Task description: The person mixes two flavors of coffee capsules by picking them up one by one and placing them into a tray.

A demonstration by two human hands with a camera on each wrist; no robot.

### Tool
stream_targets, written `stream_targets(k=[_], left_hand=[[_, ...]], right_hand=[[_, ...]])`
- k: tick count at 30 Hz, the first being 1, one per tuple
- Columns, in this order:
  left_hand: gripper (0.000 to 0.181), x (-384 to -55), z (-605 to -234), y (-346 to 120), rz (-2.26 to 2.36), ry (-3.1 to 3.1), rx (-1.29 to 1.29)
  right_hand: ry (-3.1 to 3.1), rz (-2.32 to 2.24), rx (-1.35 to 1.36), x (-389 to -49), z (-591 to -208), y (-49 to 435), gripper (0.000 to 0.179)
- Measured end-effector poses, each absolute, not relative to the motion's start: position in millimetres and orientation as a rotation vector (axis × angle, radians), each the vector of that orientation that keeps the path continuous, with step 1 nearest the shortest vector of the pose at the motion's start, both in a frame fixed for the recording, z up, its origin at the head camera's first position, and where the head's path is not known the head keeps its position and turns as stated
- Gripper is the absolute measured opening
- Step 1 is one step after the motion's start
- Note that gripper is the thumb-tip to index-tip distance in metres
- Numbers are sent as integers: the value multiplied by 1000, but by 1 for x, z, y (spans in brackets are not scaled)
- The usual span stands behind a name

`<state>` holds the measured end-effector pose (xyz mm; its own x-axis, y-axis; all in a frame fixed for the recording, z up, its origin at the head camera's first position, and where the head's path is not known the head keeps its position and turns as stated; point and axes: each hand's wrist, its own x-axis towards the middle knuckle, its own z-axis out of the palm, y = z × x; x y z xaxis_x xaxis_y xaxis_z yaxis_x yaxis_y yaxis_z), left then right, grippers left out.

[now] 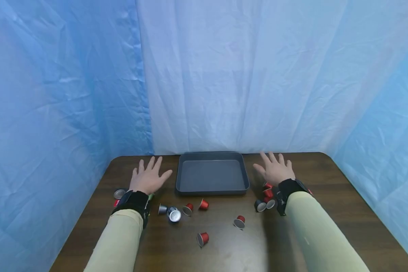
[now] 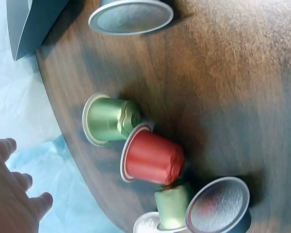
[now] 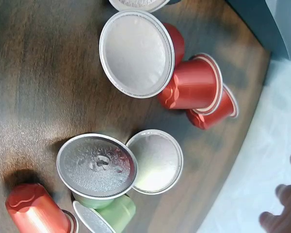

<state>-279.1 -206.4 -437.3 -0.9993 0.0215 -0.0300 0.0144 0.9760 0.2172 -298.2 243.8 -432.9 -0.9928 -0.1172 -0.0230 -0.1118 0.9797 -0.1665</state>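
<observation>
**Blue curtains (image 1: pixel 197 75) behind a brown table (image 1: pixel 224 257), with pods and one tray**

Left to right, we count four pods in the left group: two green pods (image 2: pixel 111 119), one red pod (image 2: pixel 153 158) and one dark pod (image 2: pixel 218 206). In the middle lie two silvery-blue pods (image 1: pixel 174 215) and four red pods (image 1: pixel 204 204); beyond them sits one dark grey tray (image 1: pixel 212 175). On the right we count three red pods and a dark one bunched together, then another four: one green, one red and two lid-side towards us.

From the head, the left cuff (image 1: pixel 132 204) hides much of its group, and the right cuff (image 1: pixel 287 194) nearly all of the farthest one. Those two lids mostly conceal their bodies; the nearby red pod is cut off below.

We see the left hand (image 1: pixel 149 179) left of the tray and the right hand (image 1: pixel 274 170) right of it, both stretched forward, fingers spread and released.
</observation>
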Motion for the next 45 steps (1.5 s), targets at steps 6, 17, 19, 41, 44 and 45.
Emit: stream_targets(k=[6,17,19,41,44,45], left_hand=[[83,-279,-441,-201,354,3066,54],[78,-284,-448,-179,407,3076,18],[77,-284,-449,-175,409,3062,10],[56,-271,-463,-163,303,2971,55],[55,-269,-464,-163,308,2956,31],[54,-269,-463,-163,316,2952,23]], right_hand=[[3101,-270,-208,-297,-432,246,79],[3127,-269,-260,-293,-420,254,76],[3128,-268,-271,-293,-419,256,75],[3137,-185,-408,-275,-404,274,78],[3140,-196,-421,-270,-403,278,73],[3140,-196,-424,-268,-403,280,73]])
